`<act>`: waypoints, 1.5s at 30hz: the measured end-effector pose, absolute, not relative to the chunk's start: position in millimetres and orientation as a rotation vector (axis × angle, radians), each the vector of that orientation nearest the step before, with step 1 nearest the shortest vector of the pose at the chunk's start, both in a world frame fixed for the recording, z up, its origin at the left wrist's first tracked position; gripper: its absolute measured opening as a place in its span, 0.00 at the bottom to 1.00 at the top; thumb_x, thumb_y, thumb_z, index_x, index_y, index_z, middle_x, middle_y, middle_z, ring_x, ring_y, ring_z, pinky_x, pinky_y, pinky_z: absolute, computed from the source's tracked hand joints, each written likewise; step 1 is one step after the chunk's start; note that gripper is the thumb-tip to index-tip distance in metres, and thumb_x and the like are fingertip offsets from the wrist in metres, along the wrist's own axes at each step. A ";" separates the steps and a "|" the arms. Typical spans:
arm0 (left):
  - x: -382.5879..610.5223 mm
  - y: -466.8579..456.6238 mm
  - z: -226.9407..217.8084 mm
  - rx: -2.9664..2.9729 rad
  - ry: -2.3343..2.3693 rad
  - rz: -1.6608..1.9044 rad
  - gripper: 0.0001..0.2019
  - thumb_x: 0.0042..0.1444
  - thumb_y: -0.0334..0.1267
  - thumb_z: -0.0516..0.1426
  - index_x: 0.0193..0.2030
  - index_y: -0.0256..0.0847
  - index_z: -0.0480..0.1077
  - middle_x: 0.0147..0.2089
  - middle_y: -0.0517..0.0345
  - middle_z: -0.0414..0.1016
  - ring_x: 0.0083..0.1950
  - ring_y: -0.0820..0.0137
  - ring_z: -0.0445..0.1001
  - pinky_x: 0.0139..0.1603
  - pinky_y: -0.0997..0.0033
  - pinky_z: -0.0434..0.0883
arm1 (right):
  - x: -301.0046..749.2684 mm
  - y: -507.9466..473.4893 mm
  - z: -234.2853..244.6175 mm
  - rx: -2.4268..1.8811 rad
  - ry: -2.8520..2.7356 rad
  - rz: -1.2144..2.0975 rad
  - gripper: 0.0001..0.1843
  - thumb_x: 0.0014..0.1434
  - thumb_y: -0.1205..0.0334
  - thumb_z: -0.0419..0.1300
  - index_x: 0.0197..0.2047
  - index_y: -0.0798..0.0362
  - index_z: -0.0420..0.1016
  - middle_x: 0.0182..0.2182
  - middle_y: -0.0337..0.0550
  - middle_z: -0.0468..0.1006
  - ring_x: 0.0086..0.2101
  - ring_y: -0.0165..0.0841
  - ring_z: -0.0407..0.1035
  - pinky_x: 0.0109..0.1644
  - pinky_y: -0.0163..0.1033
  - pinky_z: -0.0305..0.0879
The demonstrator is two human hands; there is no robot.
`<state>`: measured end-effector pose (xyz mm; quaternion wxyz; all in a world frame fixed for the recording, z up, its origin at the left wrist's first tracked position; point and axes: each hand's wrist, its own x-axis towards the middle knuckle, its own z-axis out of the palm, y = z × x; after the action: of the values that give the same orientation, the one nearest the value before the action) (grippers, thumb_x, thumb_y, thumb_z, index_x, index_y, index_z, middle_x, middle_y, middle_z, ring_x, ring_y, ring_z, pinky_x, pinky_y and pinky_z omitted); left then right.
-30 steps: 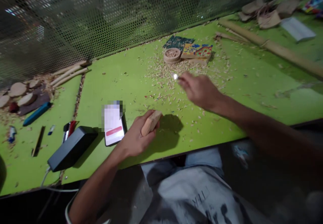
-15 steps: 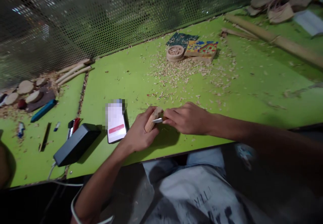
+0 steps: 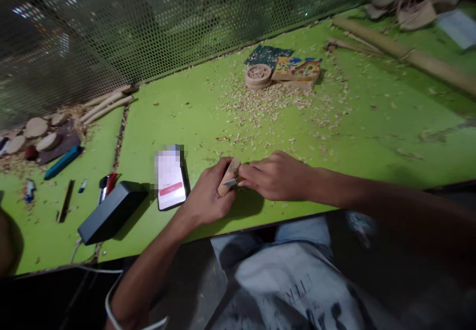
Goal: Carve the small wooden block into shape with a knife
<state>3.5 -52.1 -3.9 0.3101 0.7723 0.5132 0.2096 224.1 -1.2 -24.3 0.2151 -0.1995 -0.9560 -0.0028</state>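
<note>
My left hand (image 3: 208, 191) is wrapped round a small piece of wood (image 3: 233, 166), whose pale top end sticks up between thumb and fingers. My right hand (image 3: 273, 176) grips a carving knife (image 3: 229, 183); its short, pointed metal blade lies across the near face of the wood. The knife's handle is mostly hidden by my fingers. Both hands are just above the front edge of the green table (image 3: 178, 122). Left of my left hand lies a phone (image 3: 171, 196) with a lit screen.
Wood shavings (image 3: 267, 104) surround a round carved wooden piece (image 3: 258, 76) and a painted block (image 3: 297, 68). A black box (image 3: 111, 213) with a white cable stands at left, near a blue tool (image 3: 63, 162) and wood discs (image 3: 36, 128). A long pole (image 3: 390, 47) lies at right.
The knife blade has shifted slightly down and left across the wood. The wood has turned a little in my left hand, and my right fingers have moved closer to it.
</note>
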 end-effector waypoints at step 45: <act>2.8 -50.3 -2.2 2.030 1.354 0.528 0.23 0.50 0.37 0.54 0.55 0.40 0.65 0.42 0.52 0.78 0.41 0.57 0.77 0.43 0.56 0.73 | 222.5 -4.3 -24.9 -0.528 -2.650 -0.012 0.25 0.80 0.53 0.39 0.49 0.55 0.74 0.26 0.40 0.79 0.21 0.28 0.60 0.29 0.43 0.37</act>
<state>2.8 -50.3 -2.2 0.3170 0.7712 0.5143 0.2006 222.5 -4.3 -24.9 0.2182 -0.1906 -0.9571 -0.0045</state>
